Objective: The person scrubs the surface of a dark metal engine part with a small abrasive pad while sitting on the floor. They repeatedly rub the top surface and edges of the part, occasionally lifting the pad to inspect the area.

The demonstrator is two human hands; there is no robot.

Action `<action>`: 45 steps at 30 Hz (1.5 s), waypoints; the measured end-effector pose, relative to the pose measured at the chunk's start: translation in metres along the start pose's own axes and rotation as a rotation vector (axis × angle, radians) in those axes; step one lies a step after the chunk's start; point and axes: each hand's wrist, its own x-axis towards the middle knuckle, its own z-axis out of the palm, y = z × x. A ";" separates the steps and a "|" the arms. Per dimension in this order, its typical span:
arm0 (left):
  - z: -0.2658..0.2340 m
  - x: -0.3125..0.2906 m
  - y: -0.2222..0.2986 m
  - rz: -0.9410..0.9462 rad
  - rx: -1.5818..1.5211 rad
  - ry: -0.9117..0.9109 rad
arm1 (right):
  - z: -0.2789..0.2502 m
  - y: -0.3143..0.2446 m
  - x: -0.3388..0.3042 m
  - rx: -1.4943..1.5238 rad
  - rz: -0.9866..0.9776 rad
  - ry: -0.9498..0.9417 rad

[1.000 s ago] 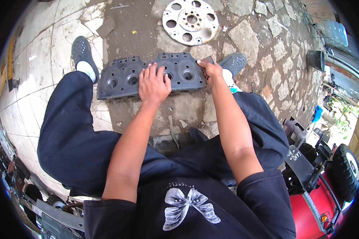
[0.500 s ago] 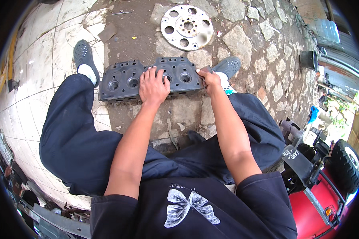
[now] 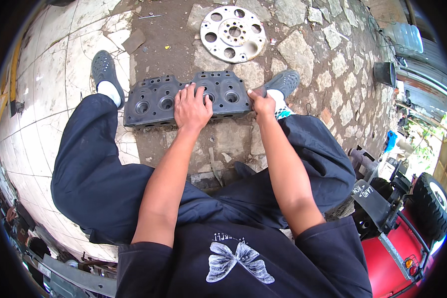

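A dark engine cylinder head [image 3: 219, 88] with round valve ports and bolt holes lies crosswise between my feet. My left hand [image 3: 191, 110] rests palm down on its middle, fingers stretched over the top face and covering part of it. At the right end, my right hand [image 3: 263, 103] is closed on a small dark brown flat piece [image 3: 260, 91], perhaps sandpaper, against the end of the cylinder head. My fingers hide most of this piece.
Beyond the cylinder head lies a pale round metal plate [image 3: 243, 36] with holes. My shoes [image 3: 104, 72] stand at either end of the cylinder head. Pale tiles [image 3: 79, 64] lie left, stony ground [image 3: 303, 54] right. A black bucket [image 3: 384, 74] and a red vehicle [image 3: 382, 258] are at right.
My right hand has shifted slightly toward me along the cylinder head's right end. My left hand stays on the top face.
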 end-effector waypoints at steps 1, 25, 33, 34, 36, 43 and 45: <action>0.000 0.000 0.001 -0.006 -0.003 -0.008 | -0.003 0.009 -0.003 -0.053 -0.054 0.044; -0.001 0.000 0.001 -0.010 0.008 -0.016 | -0.010 -0.022 -0.030 -0.295 -0.160 0.090; -0.004 0.002 0.006 -0.001 0.011 -0.026 | -0.002 -0.007 0.023 -0.096 -0.111 -0.019; -0.004 0.003 0.006 0.004 0.013 -0.024 | 0.001 -0.017 0.018 -0.107 -0.124 -0.015; -0.003 0.001 0.006 0.003 0.012 -0.002 | 0.003 0.005 0.017 -0.084 -0.167 0.044; -0.003 -0.001 0.001 0.005 0.046 0.029 | -0.006 -0.004 -0.005 0.055 -0.077 -0.092; 0.000 0.001 0.005 0.030 0.032 0.028 | -0.004 -0.009 0.009 0.039 -0.046 -0.064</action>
